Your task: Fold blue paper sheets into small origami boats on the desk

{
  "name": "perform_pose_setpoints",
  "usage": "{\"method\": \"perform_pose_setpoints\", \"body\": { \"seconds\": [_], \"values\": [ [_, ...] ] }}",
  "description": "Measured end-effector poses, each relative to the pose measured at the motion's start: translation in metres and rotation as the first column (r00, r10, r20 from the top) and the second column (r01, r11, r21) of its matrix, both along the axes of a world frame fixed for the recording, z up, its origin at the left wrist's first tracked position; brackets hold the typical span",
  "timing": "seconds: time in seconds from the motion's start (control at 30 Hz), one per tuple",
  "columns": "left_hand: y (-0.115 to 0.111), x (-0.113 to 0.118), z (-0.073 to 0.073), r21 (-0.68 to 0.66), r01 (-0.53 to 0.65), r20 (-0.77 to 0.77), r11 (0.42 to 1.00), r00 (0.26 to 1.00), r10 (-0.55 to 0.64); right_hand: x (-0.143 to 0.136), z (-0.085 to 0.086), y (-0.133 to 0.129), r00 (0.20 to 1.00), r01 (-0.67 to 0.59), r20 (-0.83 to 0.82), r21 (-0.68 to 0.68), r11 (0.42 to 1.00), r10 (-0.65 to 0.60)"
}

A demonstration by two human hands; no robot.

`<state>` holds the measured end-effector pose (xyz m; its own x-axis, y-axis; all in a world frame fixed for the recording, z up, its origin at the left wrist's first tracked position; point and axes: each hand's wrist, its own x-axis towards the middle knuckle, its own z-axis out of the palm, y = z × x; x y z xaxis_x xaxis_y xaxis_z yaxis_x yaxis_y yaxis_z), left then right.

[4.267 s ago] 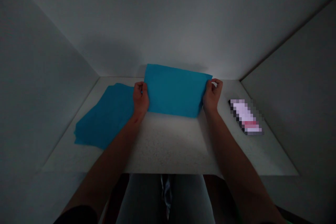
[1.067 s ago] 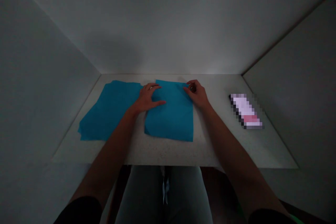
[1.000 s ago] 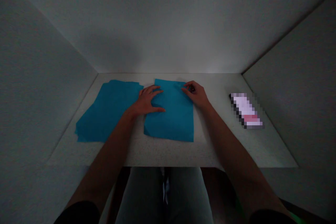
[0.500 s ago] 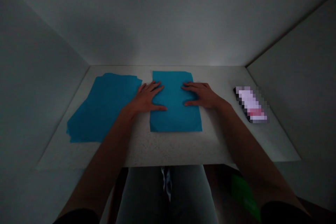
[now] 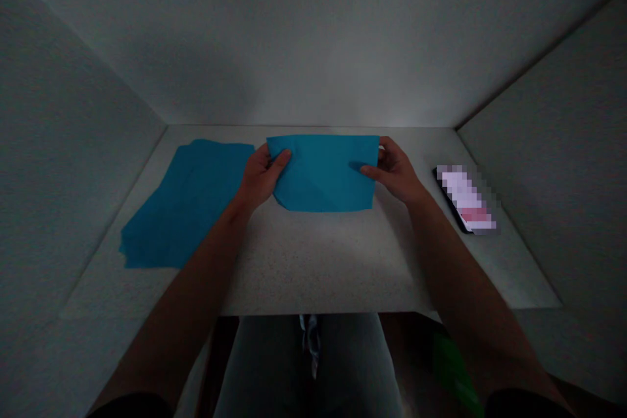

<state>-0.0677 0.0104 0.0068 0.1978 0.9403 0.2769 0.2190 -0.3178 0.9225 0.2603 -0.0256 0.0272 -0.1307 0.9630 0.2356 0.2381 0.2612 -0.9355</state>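
A thin blue sheet (image 5: 326,176) is stretched between my two hands in the middle of the table. Whether it is paper or cloth I cannot tell. My left hand (image 5: 263,173) pinches its left side, thumb on the near face and fingers mostly hidden behind. At the opposite side my right hand (image 5: 396,171) grips it the same way, with the thumb over the edge. The sheet looks wide and short, tilted up or doubled over. Left of my left hand lies a loose pile of similar blue sheets (image 5: 189,202) with uneven edges, partly behind my forearm.
On the right of the pale speckled table (image 5: 313,268) lies a phone (image 5: 465,199) with a lit, blurred screen. Walls (image 5: 313,39) close in the table at the back and both sides. Something green (image 5: 453,366) is below the front edge at right.
Both hands lay spread on the flat sheet before. Now they have closed on its sides and lifted it, and its near edge has moved away from me. The pile stays put.
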Motion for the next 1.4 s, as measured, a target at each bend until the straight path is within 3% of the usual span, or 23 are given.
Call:
{"method": "perform_pose_setpoints", "body": {
  "seconds": [0.1,0.17,0.27,0.37,0.47,0.53,0.7,0.83,1.03,1.2,1.3,1.4],
  "values": [
    [0.001,-0.002,0.0,0.019,-0.13,-0.046,0.991,0.99,0.131,-0.003,0.002,0.0,0.996,-0.085,-0.013,-0.052,0.995,0.085],
    [0.001,-0.003,0.0,0.001,-0.219,-0.208,0.976,0.954,0.215,0.001,-0.002,0.002,0.986,-0.075,0.143,-0.06,0.995,0.082],
    [-0.003,-0.002,0.0,0.084,-0.263,-0.48,0.961,0.834,0.27,0.012,-0.012,0.007,0.888,-0.028,0.459,-0.024,0.999,0.036],
    [-0.01,0.002,0.0,0.188,-0.057,-0.637,0.981,0.753,0.166,0.018,-0.021,0.012,0.819,-0.027,0.573,0.019,0.999,0.011],
    [-0.015,0.005,-0.001,0.145,0.208,-0.724,0.967,0.689,-0.04,0.015,-0.021,0.012,0.817,-0.05,0.577,0.035,0.998,0.021],
    [-0.017,0.006,-0.003,0.098,0.289,-0.745,0.952,0.655,-0.122,0.011,-0.016,0.009,0.845,-0.077,0.533,0.044,0.996,0.041],
    [-0.017,0.008,-0.003,0.067,0.297,-0.747,0.953,0.648,-0.149,-0.001,-0.006,0.0,0.909,-0.169,0.384,-0.013,0.985,0.161],
    [-0.016,0.009,-0.003,0.034,0.266,-0.721,0.963,0.675,-0.16,0.0,-0.009,0.002,0.937,-0.07,0.34,-0.044,0.997,0.08],
    [-0.014,0.01,-0.006,0.05,0.206,-0.706,0.977,0.7,-0.111,0.007,-0.016,0.01,0.942,-0.068,0.328,-0.033,0.997,0.075],
    [-0.015,0.01,0.0,0.276,0.082,-0.595,0.958,0.797,0.104,0.001,-0.007,0.008,0.983,0.094,0.133,0.217,0.972,-0.125],
    [-0.017,0.009,0.004,0.487,-0.05,-0.434,0.872,0.852,0.291,-0.005,0.003,0.002,0.984,0.163,-0.001,0.401,0.901,-0.177],
    [-0.018,0.007,0.006,0.606,-0.166,-0.27,0.778,0.877,0.397,-0.011,0.012,-0.006,0.994,0.108,-0.029,0.482,0.869,-0.108]
  ]
}}
